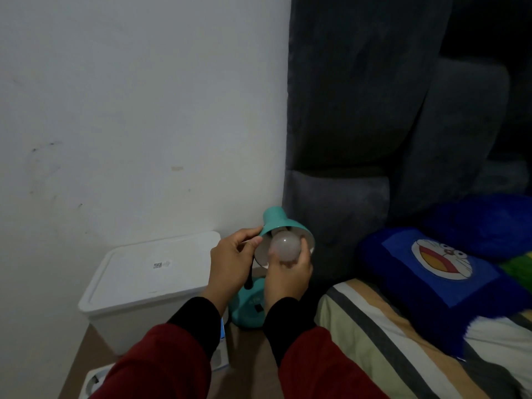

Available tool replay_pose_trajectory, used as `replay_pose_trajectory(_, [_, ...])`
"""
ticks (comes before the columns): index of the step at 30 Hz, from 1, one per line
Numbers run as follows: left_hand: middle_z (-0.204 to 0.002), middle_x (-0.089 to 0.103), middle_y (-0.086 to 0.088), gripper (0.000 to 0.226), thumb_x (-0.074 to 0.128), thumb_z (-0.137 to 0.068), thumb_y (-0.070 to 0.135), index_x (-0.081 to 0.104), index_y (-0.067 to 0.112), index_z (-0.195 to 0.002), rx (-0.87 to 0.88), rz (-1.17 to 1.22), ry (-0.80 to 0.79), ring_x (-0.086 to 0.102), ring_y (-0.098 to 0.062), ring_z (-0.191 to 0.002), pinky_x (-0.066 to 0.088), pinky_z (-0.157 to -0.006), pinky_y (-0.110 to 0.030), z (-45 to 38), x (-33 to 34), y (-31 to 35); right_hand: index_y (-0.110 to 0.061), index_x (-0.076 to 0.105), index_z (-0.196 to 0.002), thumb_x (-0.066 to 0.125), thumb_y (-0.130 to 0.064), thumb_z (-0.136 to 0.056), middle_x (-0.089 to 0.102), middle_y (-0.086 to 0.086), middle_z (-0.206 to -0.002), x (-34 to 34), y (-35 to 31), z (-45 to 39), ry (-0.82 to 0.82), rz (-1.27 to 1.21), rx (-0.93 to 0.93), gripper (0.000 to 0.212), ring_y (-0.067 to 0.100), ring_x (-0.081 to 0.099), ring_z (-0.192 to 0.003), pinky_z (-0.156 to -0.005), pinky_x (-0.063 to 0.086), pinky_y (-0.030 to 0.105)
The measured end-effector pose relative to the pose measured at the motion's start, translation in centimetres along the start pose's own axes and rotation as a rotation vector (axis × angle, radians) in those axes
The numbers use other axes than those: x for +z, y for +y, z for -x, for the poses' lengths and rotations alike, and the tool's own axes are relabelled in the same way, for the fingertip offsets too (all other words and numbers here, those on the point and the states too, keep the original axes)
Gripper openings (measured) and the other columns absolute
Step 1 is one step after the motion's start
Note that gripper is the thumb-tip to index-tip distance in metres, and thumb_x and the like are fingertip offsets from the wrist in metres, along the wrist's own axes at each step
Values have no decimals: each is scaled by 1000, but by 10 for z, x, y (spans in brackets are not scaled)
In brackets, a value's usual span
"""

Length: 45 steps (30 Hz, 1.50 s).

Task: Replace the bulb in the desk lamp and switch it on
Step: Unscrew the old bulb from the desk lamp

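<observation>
Head camera looks down at two hands working on a small green lamp point(259, 272). The lamp stands on the floor in the corner, between a white box point(149, 283) and the bed point(403, 341). Its shade point(280, 224) is tipped so the open side faces the person.

The left hand point(233, 269) holds the edge of the shade. Its thumb and fingers point(253, 242) are pinched on the rim.

The right hand point(289, 279) is wrapped around a round white bulb point(285, 246). Fingers curl around it from below and from both sides. The bulb sits in the mouth of the shade, and its thin end goes up inside (you cannot see if it is screwed in). The bulb is not lit.

The lamp's round green base point(249, 308) shows between the two wrists, with a dark switch point(258, 308) on it. Nothing touches the switch.

The white box has a lid and stands against the white wall point(129, 110). On the bed lies a blue pillow point(431, 272) with a cartoon cat face. A striped sheet point(374, 326) covers the bed. Both arms wear red sleeves point(161, 361) with black cuffs.
</observation>
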State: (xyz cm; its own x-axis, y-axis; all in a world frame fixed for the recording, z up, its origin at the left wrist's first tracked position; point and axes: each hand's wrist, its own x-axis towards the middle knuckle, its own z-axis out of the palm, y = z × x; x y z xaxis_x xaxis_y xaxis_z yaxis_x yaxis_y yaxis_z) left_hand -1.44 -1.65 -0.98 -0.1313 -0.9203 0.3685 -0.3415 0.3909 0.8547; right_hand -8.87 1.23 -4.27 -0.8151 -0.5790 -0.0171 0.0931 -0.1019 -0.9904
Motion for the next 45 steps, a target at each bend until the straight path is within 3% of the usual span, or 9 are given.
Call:
replay_pose_trajectory(5, [-110, 72, 4, 25, 60, -89, 19, 69, 21, -112, 15, -29, -3, 58, 1, -90, 35, -68, 12, 1, 1, 0, -19, 40, -141, 71, -42, -77, 51, 11, -138, 5, 3, 3, 16, -36, 84, 74, 24, 57, -119, -100, 48, 37])
replay_pose_trajectory(10, [-109, 72, 5, 24, 60, -89, 20, 69, 23, -111, -3, -28, 5, 58, 1, -90, 38, -70, 8, 0, 0, 1, -28, 43, -138, 75, -22, -76, 47, 8, -135, 2, 4, 0, 16, -8, 73, 70, 26, 51, -123, -103, 46, 42])
replay_pose_trajectory(14, [-104, 71, 6, 24, 60, -89, 18, 69, 21, -111, -2, -23, 3, 57, 2, -86, 33, -66, 14, 1, 2, 3, -30, 42, -138, 73, -51, -68, 52, -2, -134, 3, 2, 2, 19, -75, 100, 79, 20, 56, -118, -101, 49, 40])
replay_pose_trajectory(18, [-97, 67, 11, 23, 60, -89, 15, 70, 19, -110, 0, -9, -5, 56, 10, -77, 34, -64, 13, 1, 0, 4, -27, 48, -135, 77, -19, -74, 46, 11, -134, 3, 0, -2, 54, 16, 26, 68, 29, 52, -122, -101, 47, 42])
replay_pose_trajectory(26, [-101, 68, 10, 24, 60, -90, 15, 69, 18, -111, -8, -5, -11, 56, 7, -80, 34, -66, 14, -2, -1, 4, -24, 46, -136, 77, -20, -75, 48, 9, -135, 3, -1, -2, 43, -12, 36, 69, 26, 56, -118, -95, 51, 35])
replay_pose_trajectory(30, [-106, 70, 6, 24, 61, -89, 14, 69, 17, -112, 0, -2, -25, 57, 5, -83, 34, -67, 14, 0, 0, 4, -26, 32, -145, 74, -39, -76, 43, 6, -144, 2, -5, -2, 18, -54, 85, 82, 25, 49, -128, -105, 44, 37])
replay_pose_trajectory(38, [-109, 70, 4, 24, 60, -90, 15, 69, 18, -112, 7, -15, -23, 57, 5, -82, 34, -66, 14, 0, -1, 4, -20, 36, -144, 77, -37, -73, 39, 8, -145, 2, 0, -4, 0, 63, 70, 83, 27, 48, -129, -106, 43, 37])
replay_pose_trajectory(42, [-107, 70, 6, 24, 61, -89, 16, 69, 19, -111, 7, -15, -15, 58, 0, -88, 33, -66, 15, -1, -2, 2, -29, 39, -141, 72, -12, -79, 42, 8, -141, 2, -2, -2, 0, 3, 26, 73, 26, 51, -125, -101, 47, 33])
replay_pose_trajectory(45, [-100, 66, 11, 24, 60, -90, 15, 69, 17, -111, 7, -2, -30, 56, 10, -79, 34, -66, 14, 0, -2, 3, -32, 30, -144, 76, -30, -75, 43, 5, -143, 1, -6, 0, -13, -63, 67, 83, 24, 49, -127, -104, 45, 39])
